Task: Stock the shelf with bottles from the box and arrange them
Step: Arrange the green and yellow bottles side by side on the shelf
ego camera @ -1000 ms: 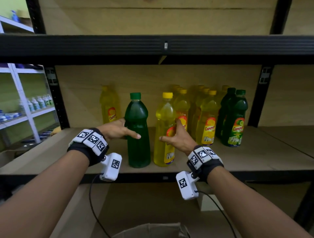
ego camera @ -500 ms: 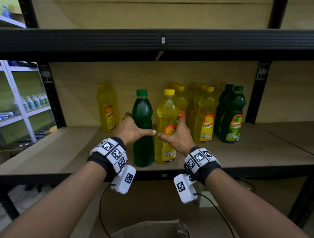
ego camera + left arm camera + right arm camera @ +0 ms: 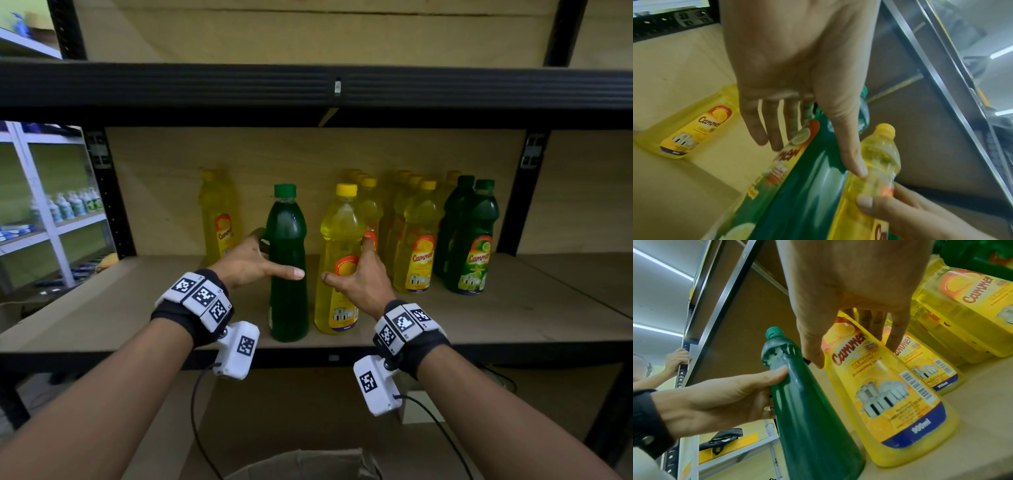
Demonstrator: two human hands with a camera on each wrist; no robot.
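Note:
A dark green bottle (image 3: pixel 287 308) and a yellow bottle (image 3: pixel 339 233) stand upright side by side near the shelf board's (image 3: pixel 120 301) front edge. My left hand (image 3: pixel 274 255) holds the green bottle (image 3: pixel 807 186) at mid-height, with the thumb across its front and the fingers behind. My right hand (image 3: pixel 346 260) grips the yellow bottle (image 3: pixel 890 402) in the same way, thumb in front and fingers round its far side. In the wrist views my left hand (image 3: pixel 818 160) and right hand (image 3: pixel 856 352) each straddle their bottle. The green bottle (image 3: pixel 807 418) nearly touches the yellow one.
A lone yellow bottle (image 3: pixel 219 219) stands at the back left. Rows of yellow bottles (image 3: pixel 416 240) and two green bottles (image 3: pixel 472 240) fill the back right. A black beam (image 3: pixel 308 85) runs overhead. The open cardboard box (image 3: pixel 301 462) sits below. Another person's hand (image 3: pixel 677 358) holds the left post.
My left hand has come in from the left and its thumb now crosses the green bottle's front. My right hand has stayed on the yellow bottle. Both bottles remain upright.

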